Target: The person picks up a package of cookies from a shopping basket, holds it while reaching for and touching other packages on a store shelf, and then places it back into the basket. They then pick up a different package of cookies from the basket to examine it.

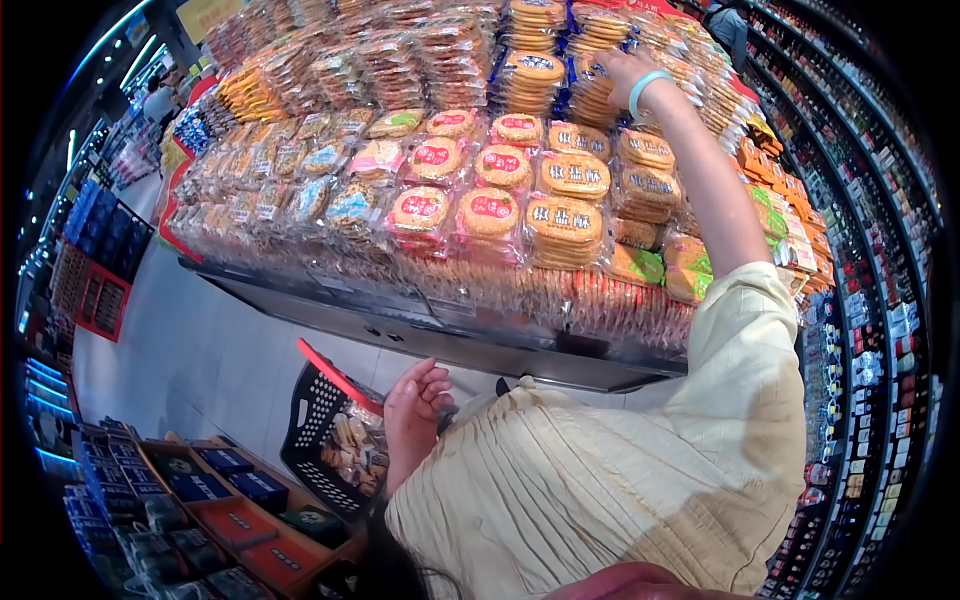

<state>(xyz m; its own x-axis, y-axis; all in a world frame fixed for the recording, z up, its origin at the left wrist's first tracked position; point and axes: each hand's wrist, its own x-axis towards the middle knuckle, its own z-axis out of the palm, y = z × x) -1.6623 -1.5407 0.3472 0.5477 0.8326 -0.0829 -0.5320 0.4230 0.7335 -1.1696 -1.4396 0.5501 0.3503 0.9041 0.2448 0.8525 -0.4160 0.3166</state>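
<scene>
My right hand (628,78), with a pale band on the wrist, reaches over the display and touches a dark-blue-wrapped biscuit pack (590,80) on a stack at the back. Its fingers look spread over the pack's edge; their tips are partly hidden. Low in front of my body, my left hand (418,393) is loosely curled, with nothing visible in it. Beside that hand is a black shopping basket (302,440) with a red handle (338,373), whose near end disappears behind my wrist. Wrapped snacks (357,440) lie inside the basket.
Stacks of wrapped round biscuits (490,210) cover the display stand (450,352). Boxed goods (240,515) sit at lower left, and tall shelves of bottles and jars (870,330) run along the right. Other people stand far off at upper left (158,103) and upper right (728,30).
</scene>
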